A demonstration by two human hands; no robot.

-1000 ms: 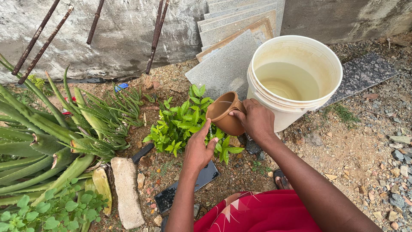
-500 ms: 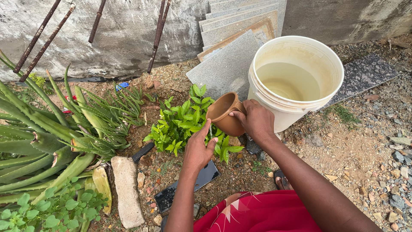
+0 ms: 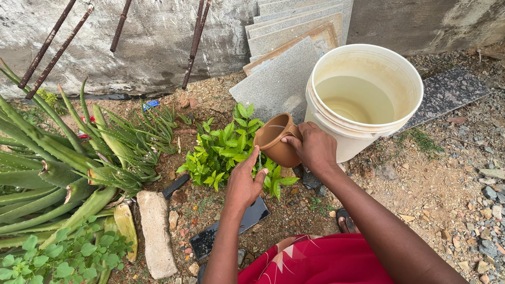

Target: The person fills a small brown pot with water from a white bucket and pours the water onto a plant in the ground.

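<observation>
Head view: right hand [image 3: 315, 148] tilts smooth rounded clay jug [image 3: 276, 139].

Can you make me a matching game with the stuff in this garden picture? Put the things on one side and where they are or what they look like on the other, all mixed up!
Things:
1. white bucket
2. brown clay cup
3. small leafy plant
4. spiky aloe plant

Clues:
A. long thick pointed leaves, on the left
B. gripped by the right hand, tilted over the leaves
C. holds cloudy water, stands by the stone slabs
D. bright green, with the left hand open just above it

Pairs: 1-C, 2-B, 3-D, 4-A
</observation>
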